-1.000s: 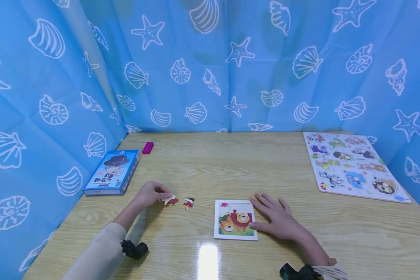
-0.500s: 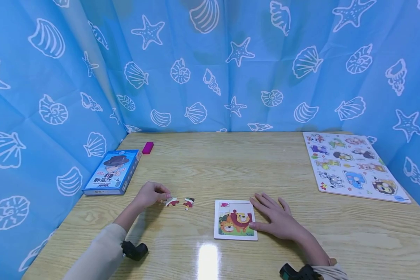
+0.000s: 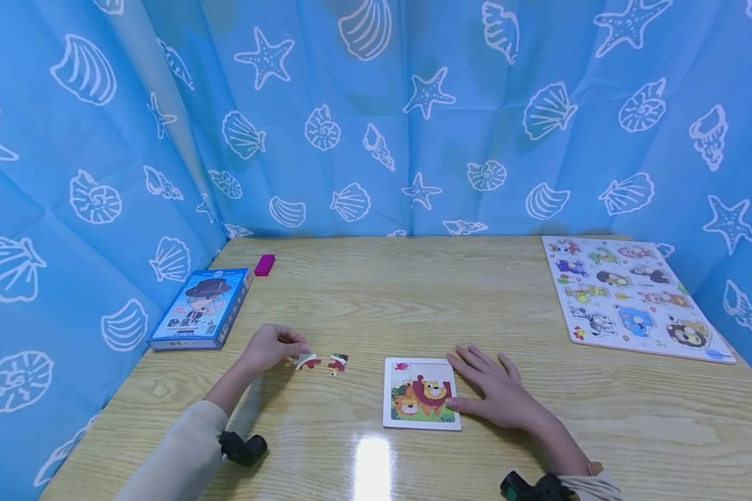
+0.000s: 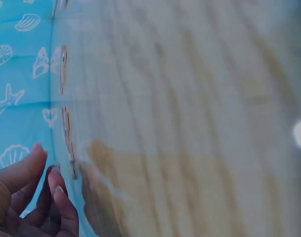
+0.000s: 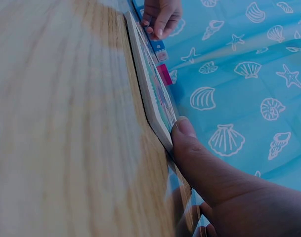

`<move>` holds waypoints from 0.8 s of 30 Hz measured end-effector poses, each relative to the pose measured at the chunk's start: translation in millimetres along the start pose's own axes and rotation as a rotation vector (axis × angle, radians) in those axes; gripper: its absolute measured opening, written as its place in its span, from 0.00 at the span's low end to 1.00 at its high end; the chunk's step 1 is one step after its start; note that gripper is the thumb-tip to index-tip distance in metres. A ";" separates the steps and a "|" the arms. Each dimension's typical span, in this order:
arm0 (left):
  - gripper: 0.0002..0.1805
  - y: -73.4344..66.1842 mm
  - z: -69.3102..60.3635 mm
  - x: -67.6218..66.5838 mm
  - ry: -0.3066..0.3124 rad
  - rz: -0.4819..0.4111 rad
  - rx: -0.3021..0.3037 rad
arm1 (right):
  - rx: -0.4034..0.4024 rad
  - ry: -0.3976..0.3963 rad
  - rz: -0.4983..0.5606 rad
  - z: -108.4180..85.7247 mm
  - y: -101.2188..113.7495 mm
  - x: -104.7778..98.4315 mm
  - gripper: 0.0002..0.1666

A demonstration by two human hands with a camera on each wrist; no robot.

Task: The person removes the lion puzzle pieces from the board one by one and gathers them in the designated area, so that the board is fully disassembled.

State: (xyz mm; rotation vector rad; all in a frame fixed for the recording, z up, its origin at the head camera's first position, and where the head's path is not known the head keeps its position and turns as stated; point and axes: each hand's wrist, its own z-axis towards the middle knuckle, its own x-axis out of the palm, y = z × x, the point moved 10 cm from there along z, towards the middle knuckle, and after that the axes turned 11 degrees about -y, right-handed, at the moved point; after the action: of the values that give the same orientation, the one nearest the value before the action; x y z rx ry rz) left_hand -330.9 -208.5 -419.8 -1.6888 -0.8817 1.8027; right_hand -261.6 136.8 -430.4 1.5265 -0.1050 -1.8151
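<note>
My left hand [image 3: 272, 348] has loosely bent fingers beside a red and white puzzle piece [image 3: 308, 362]; whether they touch it is unclear. In the left wrist view, a gap shows between the thumb and fingers of this hand [image 4: 34, 195]. Another piece [image 3: 338, 362] lies just right of it. On the table's near middle is a square lion puzzle board [image 3: 423, 422], partly filled, with a bare area at its top. My right hand [image 3: 500, 391] lies spread at its right side, and in the right wrist view the thumb [image 5: 209, 170] rests on the board's edge [image 5: 152, 111].
A blue game box [image 3: 200, 309] lies at the left edge, with a small magenta block [image 3: 265, 265] behind it. At the right lies a large animal puzzle board [image 3: 627, 299]. A blue shell-patterned curtain [image 3: 363, 153] surrounds the table's back and sides.
The piece beside my left hand was tilted a second ago and now looks flatter. Both hands stay in nearly the same places, and the lion board has not moved.
</note>
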 end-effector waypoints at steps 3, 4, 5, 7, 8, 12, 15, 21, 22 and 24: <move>0.07 -4.4 0.0 1.3 0.001 -0.011 0.015 | -0.004 0.002 -0.003 0.9 0.1 0.0 0.45; 0.08 -7.0 0.4 2.5 0.003 -0.019 0.026 | -0.006 0.002 -0.006 1.3 -0.2 -0.2 0.45; 0.08 -10.7 0.6 4.5 0.009 -0.025 0.038 | -0.006 0.002 -0.012 1.6 -1.1 -0.4 0.46; 0.08 -19.3 1.1 10.2 0.032 -0.034 0.068 | -0.004 0.001 -0.017 1.8 -2.9 -1.0 0.46; 0.08 -24.3 1.0 13.5 0.047 -0.041 0.081 | -0.003 0.001 -0.018 1.8 -3.6 -1.3 0.46; 0.09 -46.7 -1.5 28.3 0.128 -0.068 0.169 | 0.003 0.002 -0.010 1.5 -5.9 -1.3 0.46; 0.10 -61.5 -5.7 38.5 0.186 -0.074 0.240 | 0.000 0.005 -0.004 1.2 -5.5 -0.1 0.46; 0.13 -83.1 -16.8 60.6 0.292 -0.074 0.354 | 0.009 0.015 0.006 0.4 -4.1 1.9 0.46; 0.13 -86.4 -19.0 64.3 0.308 -0.080 0.373 | 0.008 0.014 0.008 0.6 -3.3 1.8 0.46; 0.13 -91.4 -22.4 71.8 0.338 -0.089 0.396 | 0.011 0.014 0.009 1.1 -2.9 2.1 0.46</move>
State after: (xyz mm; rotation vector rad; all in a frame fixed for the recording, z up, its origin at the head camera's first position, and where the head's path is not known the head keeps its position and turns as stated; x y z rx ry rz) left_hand -321.2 -92.4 -398.9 -1.5984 -0.4157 1.4563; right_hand -264.0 137.2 -433.2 1.5436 -0.1151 -1.7990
